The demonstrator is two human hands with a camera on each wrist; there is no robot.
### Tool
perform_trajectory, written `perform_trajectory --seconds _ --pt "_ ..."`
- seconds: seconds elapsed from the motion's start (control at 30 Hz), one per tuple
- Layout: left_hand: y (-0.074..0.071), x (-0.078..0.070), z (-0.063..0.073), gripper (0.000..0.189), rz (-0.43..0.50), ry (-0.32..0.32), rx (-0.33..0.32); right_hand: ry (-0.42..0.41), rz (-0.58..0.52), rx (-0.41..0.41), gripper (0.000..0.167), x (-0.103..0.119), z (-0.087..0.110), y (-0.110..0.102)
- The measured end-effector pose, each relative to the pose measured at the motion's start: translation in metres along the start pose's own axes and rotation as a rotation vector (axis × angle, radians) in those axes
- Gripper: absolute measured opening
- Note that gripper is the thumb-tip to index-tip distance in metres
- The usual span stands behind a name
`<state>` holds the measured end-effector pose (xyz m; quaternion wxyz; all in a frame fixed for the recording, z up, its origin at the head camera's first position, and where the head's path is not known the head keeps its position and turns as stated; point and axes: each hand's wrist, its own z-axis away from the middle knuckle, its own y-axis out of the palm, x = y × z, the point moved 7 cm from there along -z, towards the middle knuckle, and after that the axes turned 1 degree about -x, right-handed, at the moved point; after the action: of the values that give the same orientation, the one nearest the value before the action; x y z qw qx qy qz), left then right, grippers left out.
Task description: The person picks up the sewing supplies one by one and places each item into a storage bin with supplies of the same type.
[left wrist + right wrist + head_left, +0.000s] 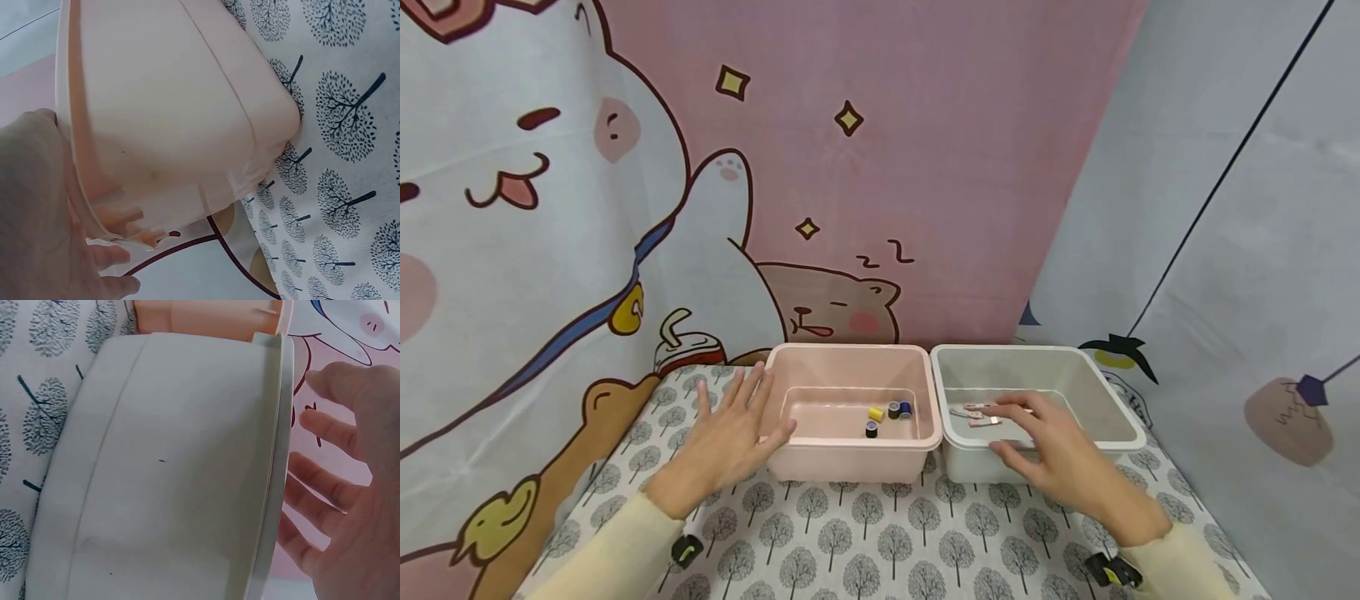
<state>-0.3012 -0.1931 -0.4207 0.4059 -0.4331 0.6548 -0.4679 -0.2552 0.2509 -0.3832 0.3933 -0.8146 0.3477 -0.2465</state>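
At the left end of the pink bin (857,462), my left hand (730,442) lies against the rim with its fingers spread and nearly straight; the left wrist view has the hand beside that rim too. Inside the pink bin sit small thread spools: a yellow one (876,413), a blue one (906,409) and dark ones (871,429). My right hand (1060,450) hovers over the near rim of the pale grey bin (985,464), fingers slightly bent and apart, nothing between them. Several small slim white-and-red pieces (985,422) lie in the grey bin near its fingertips, partly covered by the hand.
Both bins stand side by side on a tablecloth (865,542) printed with trees. Behind them hangs a pink cartoon cloth (962,167), and a pale cloth (1247,250) hangs on the right. Black straps cross both wrists.
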Motion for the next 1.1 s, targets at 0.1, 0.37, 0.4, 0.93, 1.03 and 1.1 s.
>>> perform_trajectory --seconds 0.1,0.37,0.4,0.93,1.03,1.1 --pt "-0.002 -0.004 0.001 0.101 -0.001 0.020 -0.009 0.031 0.030 0.016 0.064 0.002 0.006 -0.001" --pt "-0.014 -0.027 0.008 0.107 -0.037 0.094 -0.059 0.070 0.106 0.043 0.096 0.009 0.020 0.001" --pt "-0.015 -0.031 0.009 0.107 -0.040 0.102 -0.060 0.073 0.114 0.046 0.098 0.010 0.021 0.002" --pt "-0.014 -0.058 0.029 0.118 -0.037 0.064 0.022 0.173 0.187 0.185 0.123 0.026 0.032 0.018" --pt "-0.013 -0.059 0.030 0.119 -0.042 0.054 0.032 0.184 0.200 0.189 0.125 0.026 0.033 0.020" --pt "-0.012 -0.059 0.030 0.118 -0.040 0.051 0.036 0.192 0.204 0.192 0.126 0.025 0.034 0.021"
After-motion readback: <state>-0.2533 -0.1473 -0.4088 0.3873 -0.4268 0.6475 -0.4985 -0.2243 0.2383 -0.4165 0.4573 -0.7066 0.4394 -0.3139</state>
